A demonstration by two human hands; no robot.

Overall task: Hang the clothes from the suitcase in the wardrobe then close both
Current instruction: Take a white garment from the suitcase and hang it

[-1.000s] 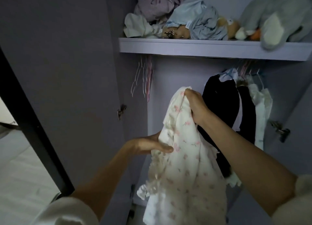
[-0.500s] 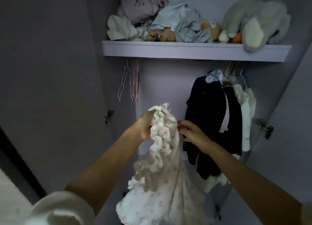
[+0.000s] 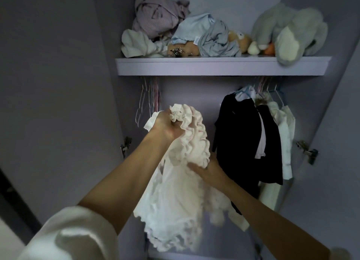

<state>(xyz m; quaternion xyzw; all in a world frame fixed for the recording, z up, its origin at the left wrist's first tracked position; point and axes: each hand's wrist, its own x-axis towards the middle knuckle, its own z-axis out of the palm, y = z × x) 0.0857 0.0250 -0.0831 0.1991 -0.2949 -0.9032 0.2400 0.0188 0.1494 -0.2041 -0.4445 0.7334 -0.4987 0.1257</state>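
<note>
A white ruffled garment with faint pink flowers (image 3: pixel 175 197) hangs bunched in front of the open wardrobe (image 3: pixel 214 66). My left hand (image 3: pixel 167 125) grips its gathered top edge, raised near the empty hangers (image 3: pixel 150 96). My right hand (image 3: pixel 206 171) is lower, its fingers tucked under a ruffled fold of the same garment; the fingertips are hidden by cloth. To the right, a black garment (image 3: pixel 243 139) and white clothes (image 3: pixel 284 131) hang from the rail. The suitcase is out of view.
The shelf above carries crumpled clothes (image 3: pixel 155 16) and plush toys (image 3: pixel 288 31). Both wardrobe doors stand open, with hinges at the left (image 3: pixel 125 145) and right (image 3: pixel 307 150). A gap on the rail lies between the empty hangers and the hung clothes.
My left hand has risen with the garment's top edge toward the empty hangers. My right hand dropped lower along the ruffles. The view has moved closer to the wardrobe.
</note>
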